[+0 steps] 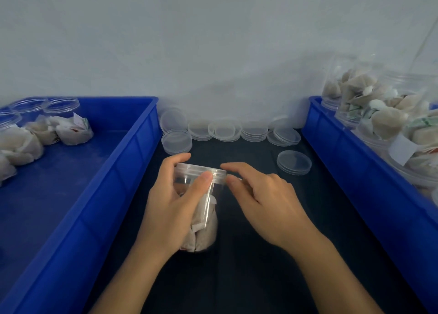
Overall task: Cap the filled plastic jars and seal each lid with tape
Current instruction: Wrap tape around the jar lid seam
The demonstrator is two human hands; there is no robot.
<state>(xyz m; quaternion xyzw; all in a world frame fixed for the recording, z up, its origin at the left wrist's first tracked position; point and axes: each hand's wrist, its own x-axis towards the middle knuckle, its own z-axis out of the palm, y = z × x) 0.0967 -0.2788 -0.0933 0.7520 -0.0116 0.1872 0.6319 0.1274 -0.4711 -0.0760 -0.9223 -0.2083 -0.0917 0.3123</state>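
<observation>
A clear plastic jar (205, 221) filled with white packets stands on the dark table (248, 266) between two blue bins. A clear lid (201, 171) sits on its top. My left hand (173, 207) grips the jar from the left, thumb pressed against the lid's edge. My right hand (263, 202) is at the lid's right side, thumb and forefinger pinching something thin and clear there; whether it is tape I cannot tell.
Several loose clear lids (225, 131) lie along the wall, one lid (294, 162) apart at the right. The left blue bin (99, 185) holds open filled jars (68, 121). The right blue bin (355, 171) holds more filled jars (369, 105).
</observation>
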